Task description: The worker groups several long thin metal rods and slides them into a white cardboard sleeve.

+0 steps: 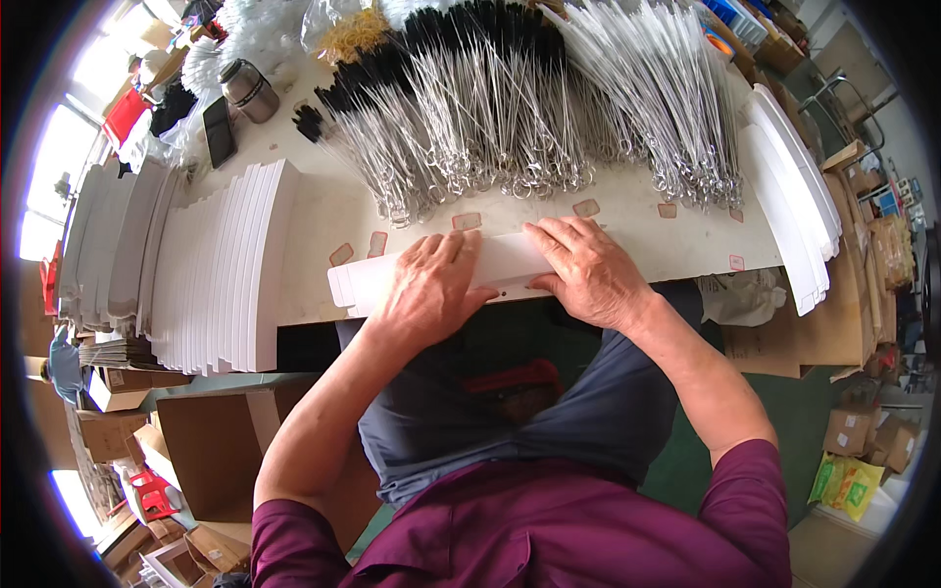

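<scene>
A long, narrow white cardboard box [512,257] lies along the near edge of the table in front of me. My left hand [431,284] grips its left part, fingers together over the top and thumb along the near side. Over its right end is my right hand [588,269], fingers bent across the card and thumb at the near edge. The left end of the box sticks out past my left hand; its right end is mostly covered. Just beyond lie bundles of wire-handled brushes with looped ends, some black-bristled [480,98], others white-bristled [657,98].
Finished-looking white boxes [221,265] stand in a row at left. Flat white card pieces [789,196] are stacked at right. A steel flask [250,90] and a phone [220,131] lie far left. An open brown carton [211,456] sits below the table's left side.
</scene>
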`<state>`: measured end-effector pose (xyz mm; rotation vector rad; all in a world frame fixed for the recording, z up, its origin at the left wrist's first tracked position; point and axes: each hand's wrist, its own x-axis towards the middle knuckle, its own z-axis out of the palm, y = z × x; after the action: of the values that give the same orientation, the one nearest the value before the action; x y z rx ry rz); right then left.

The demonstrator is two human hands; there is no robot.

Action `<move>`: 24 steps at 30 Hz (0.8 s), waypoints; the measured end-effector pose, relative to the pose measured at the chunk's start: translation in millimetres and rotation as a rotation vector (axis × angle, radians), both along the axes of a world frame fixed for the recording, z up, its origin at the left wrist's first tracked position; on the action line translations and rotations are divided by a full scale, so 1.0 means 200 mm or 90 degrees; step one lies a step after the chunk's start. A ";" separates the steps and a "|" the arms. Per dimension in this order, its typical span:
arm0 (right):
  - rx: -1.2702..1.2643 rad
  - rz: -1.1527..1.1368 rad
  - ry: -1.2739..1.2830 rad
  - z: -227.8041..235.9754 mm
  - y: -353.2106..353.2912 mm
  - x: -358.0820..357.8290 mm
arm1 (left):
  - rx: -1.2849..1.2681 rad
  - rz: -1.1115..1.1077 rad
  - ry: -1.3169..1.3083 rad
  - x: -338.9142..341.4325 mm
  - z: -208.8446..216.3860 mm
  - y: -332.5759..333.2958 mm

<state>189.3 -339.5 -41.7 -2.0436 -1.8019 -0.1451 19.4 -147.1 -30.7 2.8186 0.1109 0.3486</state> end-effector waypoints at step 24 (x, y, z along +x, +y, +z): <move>-0.080 -0.006 -0.030 -0.09 0.05 -0.23 | 0.097 0.043 0.010 -0.09 -0.21 -0.12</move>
<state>143.1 -328.9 -60.5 -2.1522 -1.8724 -0.0847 2.3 -171.7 -72.1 2.9741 0.1909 0.3639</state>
